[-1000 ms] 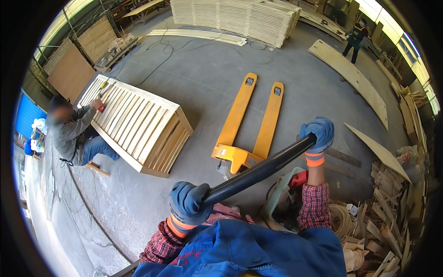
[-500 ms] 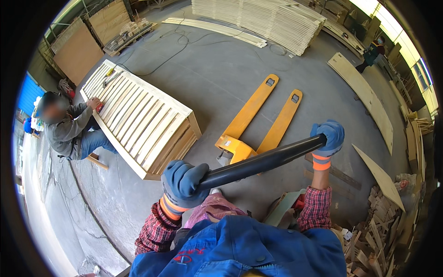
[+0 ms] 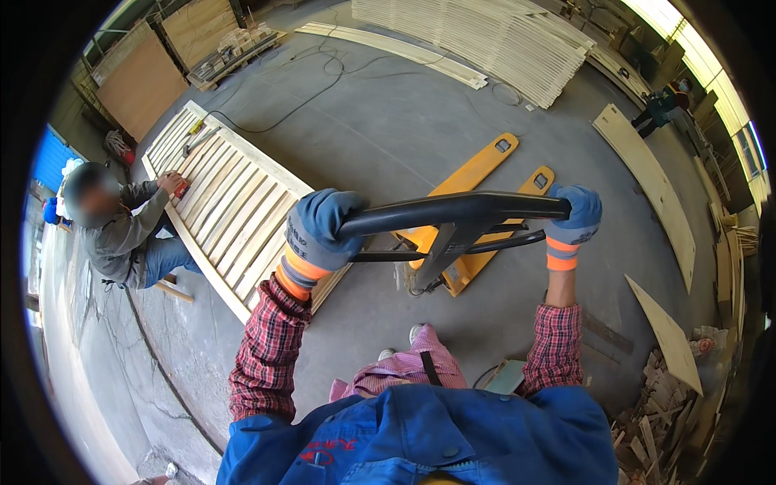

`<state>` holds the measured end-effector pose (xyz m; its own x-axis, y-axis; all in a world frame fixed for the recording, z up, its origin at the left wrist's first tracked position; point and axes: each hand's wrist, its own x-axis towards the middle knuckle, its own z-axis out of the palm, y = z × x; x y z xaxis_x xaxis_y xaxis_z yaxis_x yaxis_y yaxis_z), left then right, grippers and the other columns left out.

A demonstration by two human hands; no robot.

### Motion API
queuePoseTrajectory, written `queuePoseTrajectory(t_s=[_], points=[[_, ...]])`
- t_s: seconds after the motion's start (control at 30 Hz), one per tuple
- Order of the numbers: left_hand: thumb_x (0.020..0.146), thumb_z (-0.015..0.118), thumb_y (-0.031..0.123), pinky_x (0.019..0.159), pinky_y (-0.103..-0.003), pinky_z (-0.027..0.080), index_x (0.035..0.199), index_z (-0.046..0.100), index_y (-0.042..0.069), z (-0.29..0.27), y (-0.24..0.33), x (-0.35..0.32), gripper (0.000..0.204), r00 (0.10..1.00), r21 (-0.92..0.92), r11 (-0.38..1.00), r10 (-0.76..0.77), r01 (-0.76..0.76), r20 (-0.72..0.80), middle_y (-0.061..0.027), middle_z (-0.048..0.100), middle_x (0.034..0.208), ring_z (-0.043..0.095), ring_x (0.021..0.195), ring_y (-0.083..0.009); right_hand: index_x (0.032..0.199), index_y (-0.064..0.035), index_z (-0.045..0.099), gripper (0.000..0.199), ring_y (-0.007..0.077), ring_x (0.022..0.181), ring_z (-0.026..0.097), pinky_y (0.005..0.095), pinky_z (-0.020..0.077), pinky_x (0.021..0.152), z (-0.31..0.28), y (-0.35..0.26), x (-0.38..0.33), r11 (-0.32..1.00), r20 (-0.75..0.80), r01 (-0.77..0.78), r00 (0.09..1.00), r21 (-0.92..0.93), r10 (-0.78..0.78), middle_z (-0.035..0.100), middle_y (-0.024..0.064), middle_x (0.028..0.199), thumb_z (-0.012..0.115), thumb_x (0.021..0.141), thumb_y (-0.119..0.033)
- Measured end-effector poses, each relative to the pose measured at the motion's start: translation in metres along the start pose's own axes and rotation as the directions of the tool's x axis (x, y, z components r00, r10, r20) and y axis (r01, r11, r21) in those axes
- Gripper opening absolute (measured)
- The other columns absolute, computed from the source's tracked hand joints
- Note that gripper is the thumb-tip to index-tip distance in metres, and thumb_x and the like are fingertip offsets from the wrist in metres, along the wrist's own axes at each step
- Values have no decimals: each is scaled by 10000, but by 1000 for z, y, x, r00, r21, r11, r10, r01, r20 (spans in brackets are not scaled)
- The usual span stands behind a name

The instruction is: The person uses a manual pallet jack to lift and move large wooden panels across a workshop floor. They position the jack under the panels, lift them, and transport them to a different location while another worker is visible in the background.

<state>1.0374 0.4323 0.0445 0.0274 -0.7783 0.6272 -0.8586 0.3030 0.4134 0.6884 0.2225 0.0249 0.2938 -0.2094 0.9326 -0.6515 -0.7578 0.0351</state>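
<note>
Both my hands wear grey-blue work gloves with orange cuffs. My left hand (image 3: 325, 229) is wrapped round the left end of a black pallet jack handle (image 3: 453, 212). At the handle's right end, my right hand (image 3: 579, 215) grips it too. The handle forms a loop with a crossbar and a centre shaft. Beyond it, the yellow forks (image 3: 475, 166) of the pallet jack lie low over the floor, pointing away and to the right; the handle hides part of its body.
A slatted wooden crate (image 3: 234, 194) stands close at left, with a co-worker (image 3: 121, 218) seated behind it, hands on its top. Stacked pale boards (image 3: 477, 36) are at the back. Plywood sheets (image 3: 647, 186) and scrap wood (image 3: 659, 412) lie at right. A cable (image 3: 311, 97) crosses the floor.
The handle has tilted, so its crossbar and shaft now show, and my left hand has risen. The forks have swung to the right in view. The co-worker's hands stay on the crate.
</note>
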Motion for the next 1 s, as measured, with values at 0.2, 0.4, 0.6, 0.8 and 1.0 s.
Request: queuePoseTrajectory(t_s=[0.2,0.4,0.6,0.8,1.0], points=[[696,743,98,673,-366,512,979,642,100,32,-25,41,301,994,131,989,-58,69,-88,-89,679,840,643,728,-294,705,-163,540,231,262,713,569,381,440,660,104,50,40,993,-33,-38,999,110,42,576,27,720,771,693,-170],[665,718,73,621,-364,500,967,637,109,55,-75,98,315,964,246,964,-35,102,-264,-78,652,783,628,666,-289,787,-203,540,270,252,725,564,393,432,670,220,88,89,967,-4,79,997,242,-80,574,3,758,786,685,-249],[709,730,56,659,-335,526,977,648,78,56,-166,144,281,925,333,931,-13,150,-380,-100,678,838,659,698,-271,821,-228,552,305,243,764,559,399,438,701,333,87,127,964,5,87,996,252,-91,550,-4,798,792,632,-223],[681,741,50,728,-326,536,975,663,86,48,-297,201,307,925,321,933,-34,165,-378,-91,691,882,683,771,-261,832,-224,568,333,247,782,560,404,440,705,417,77,163,976,16,38,999,213,-42,558,-3,821,764,580,-125],[686,723,68,763,-339,521,966,632,85,48,-424,286,295,923,241,956,-66,168,-380,-102,677,919,663,822,-280,848,-199,590,350,266,791,557,408,434,717,491,69,198,987,64,-32,998,155,22,570,16,812,746,563,-69]])
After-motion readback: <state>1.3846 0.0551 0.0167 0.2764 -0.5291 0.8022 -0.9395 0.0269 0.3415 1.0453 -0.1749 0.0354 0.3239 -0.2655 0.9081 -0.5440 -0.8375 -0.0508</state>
